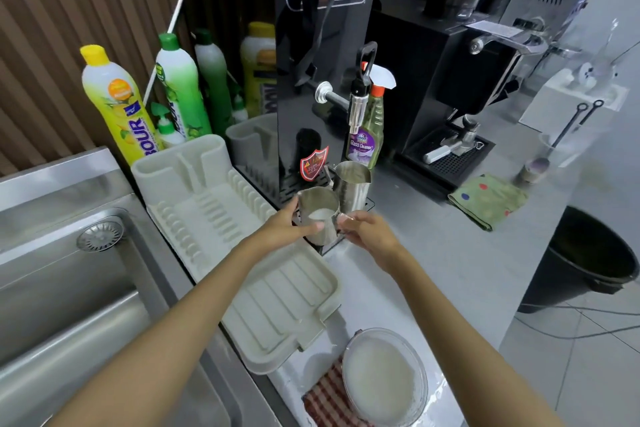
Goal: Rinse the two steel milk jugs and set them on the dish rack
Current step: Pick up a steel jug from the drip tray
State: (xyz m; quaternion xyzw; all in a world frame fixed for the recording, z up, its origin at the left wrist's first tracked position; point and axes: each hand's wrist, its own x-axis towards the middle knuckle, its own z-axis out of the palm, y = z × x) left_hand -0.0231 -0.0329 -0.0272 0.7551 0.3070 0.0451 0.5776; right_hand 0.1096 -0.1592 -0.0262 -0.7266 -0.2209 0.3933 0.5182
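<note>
Two steel milk jugs stand on the black drip tray under the water boiler. The near jug [320, 213] holds some white liquid. My left hand [287, 229] wraps its left side, thumb across the front. My right hand [367, 230] touches its right side with the fingertips. The far jug [352, 185] stands upright just behind and to the right, untouched. The pale plastic dish rack [211, 204] lies left of the jugs, with nothing on it. The steel sink [65, 288] sits further left.
Dish-soap bottles [114, 104] line the wall behind the rack. A glass-cleaner spray [365, 135] stands behind the jugs, beside the boiler tap [356, 107]. A green cloth [488, 201], a coffee grinder, a black bucket [588, 260] and a round lid [384, 378] on a checked cloth lie to the right and front.
</note>
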